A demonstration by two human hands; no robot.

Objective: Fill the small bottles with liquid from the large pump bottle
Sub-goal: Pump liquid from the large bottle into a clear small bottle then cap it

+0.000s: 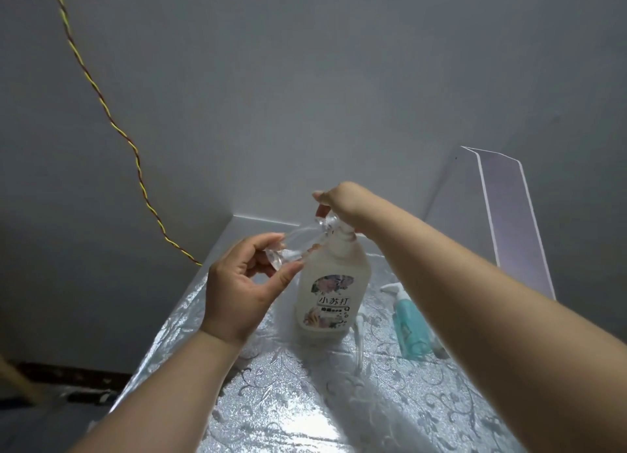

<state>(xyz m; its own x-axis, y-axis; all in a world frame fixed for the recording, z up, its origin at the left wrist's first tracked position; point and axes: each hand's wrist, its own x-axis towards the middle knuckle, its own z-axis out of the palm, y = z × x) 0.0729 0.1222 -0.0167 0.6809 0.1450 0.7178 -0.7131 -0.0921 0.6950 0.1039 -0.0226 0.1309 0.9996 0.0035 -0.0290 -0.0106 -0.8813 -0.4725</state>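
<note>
A large white pump bottle (pixel 330 290) with a flowered label stands upright on the silver patterned table (pixel 305 401). My right hand (pixel 342 200) rests on top of its pump head, fingers bent down over it. My left hand (pixel 242 283) pinches a small clear bottle (pixel 298 244) by its base and holds it tilted, with its mouth up against the pump's spout. The spout itself is mostly hidden by my right hand. I cannot tell how much liquid the small bottle holds.
A small teal pump bottle (pixel 409 327) stands right of the large one, partly behind my right forearm. A white pump part (pixel 358 337) lies on the table beside the large bottle. A clear panel (pixel 509 215) leans at back right. A twisted yellow-red cord (pixel 112 123) hangs at left.
</note>
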